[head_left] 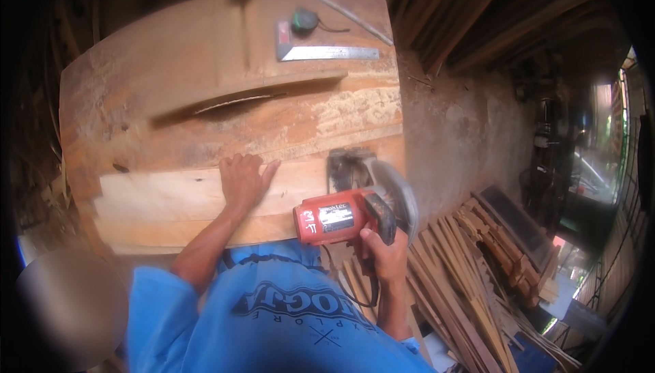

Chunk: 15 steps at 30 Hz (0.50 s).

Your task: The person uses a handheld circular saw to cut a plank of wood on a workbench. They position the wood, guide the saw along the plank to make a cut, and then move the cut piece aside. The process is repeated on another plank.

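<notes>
A red circular saw with a black handle and a grey blade guard stands at the right end of a pale wooden board. My right hand is closed around the saw's handle. The saw's black base plate rests on the wood, and its blade is hidden. To the left of the saw, my left hand presses on the board, its fingers bent at the far edge and its thumb apart. The board lies along the near side of a worn wooden worktable.
A try square, a dark tape measure and a thin rod lie on the table's far right. A narrow raised strip crosses its middle, near sawdust. Stacked wood strips lie on the floor at the right.
</notes>
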Motion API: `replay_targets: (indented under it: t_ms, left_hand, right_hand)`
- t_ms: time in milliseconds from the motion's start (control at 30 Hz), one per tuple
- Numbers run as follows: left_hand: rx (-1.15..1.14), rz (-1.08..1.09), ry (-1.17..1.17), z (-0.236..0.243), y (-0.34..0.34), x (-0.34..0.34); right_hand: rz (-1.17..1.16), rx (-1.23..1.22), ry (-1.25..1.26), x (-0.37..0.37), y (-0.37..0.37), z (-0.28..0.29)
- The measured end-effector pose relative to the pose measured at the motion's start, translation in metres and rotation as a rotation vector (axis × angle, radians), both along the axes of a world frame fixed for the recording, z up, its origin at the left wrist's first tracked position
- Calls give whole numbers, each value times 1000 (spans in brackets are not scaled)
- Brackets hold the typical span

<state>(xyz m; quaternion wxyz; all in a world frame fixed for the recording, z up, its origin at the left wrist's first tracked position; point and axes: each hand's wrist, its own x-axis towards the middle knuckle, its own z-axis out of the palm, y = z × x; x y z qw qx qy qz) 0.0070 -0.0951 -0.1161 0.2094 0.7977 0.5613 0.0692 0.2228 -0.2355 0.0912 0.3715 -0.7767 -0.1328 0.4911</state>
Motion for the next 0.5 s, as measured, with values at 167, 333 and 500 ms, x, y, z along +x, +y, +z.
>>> replay_targets:
  t_ms: [167, 333, 500]
  left_hand:
    - [-23, -14, 19, 2, 1, 0]
    - [38, -20, -18, 1, 2, 0]
    - [76, -14, -45, -2, 1, 0]
  right_hand:
    - [-17, 17, 10, 4, 17, 0]
    - [-18, 51, 30, 6, 31, 0]
    - [8, 52, -9, 10, 49, -3]
